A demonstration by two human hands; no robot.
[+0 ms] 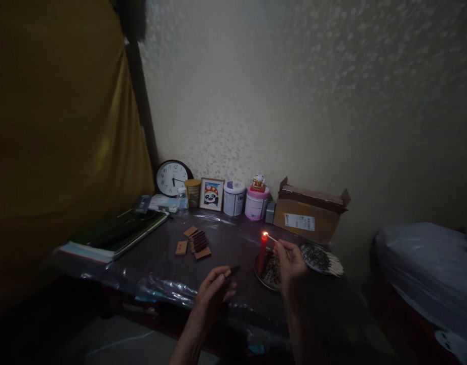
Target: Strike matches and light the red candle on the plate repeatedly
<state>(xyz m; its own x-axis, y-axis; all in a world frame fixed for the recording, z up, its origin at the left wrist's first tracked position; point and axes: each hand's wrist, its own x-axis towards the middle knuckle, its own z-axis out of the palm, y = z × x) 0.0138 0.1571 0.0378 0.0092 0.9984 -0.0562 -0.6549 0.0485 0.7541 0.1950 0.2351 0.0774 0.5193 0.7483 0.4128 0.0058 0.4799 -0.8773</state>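
A: Right hand point(292, 259)?
B: Thumb and fingertips pinching one matchstick point(272, 238), tip leftward, at the flame point(265, 233); wick contact cannot be told.
A: Candle point(263, 253)?
B: One, red, long axis upright, just left of the right hand, the nearer hand; stands on a plate point(267, 287).
A: Left hand point(212, 290)?
B: Fingers pinching one small matchbox point(232, 271), apart from the candle.
A: Beyond?
B: Loose matchboxes point(198, 243), tabletop.

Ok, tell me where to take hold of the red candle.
Hold the red candle low on its shaft, probably from the left: it stands slim and upright, a flame glows at its top, and the right hand with a match crowds its right side.
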